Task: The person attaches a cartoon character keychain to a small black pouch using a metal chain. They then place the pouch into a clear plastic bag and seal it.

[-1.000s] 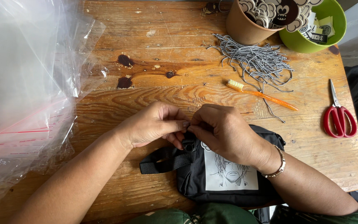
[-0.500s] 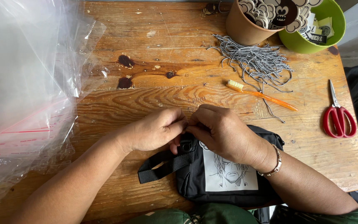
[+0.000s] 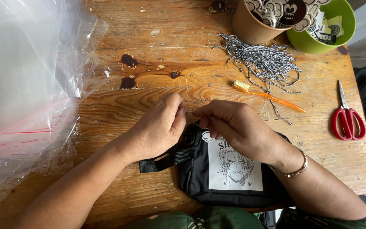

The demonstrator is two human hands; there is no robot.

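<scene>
Black fabric pouch point(image 3: 200, 178) lies crosswise on the wooden desk point(image 3: 157, 55), its top edge directly under both hands, left hand point(image 3: 159, 125) and right hand point(image 3: 238, 127) pinching closed fingers on something unseen there.

Red scissors point(image 3: 347, 122), orange toothbrush point(image 3: 267, 96), cords point(image 3: 264, 62)

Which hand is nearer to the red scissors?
Right. The right hand rests on the black pouch, left of the red scissors; the left hand is farther left.
</scene>
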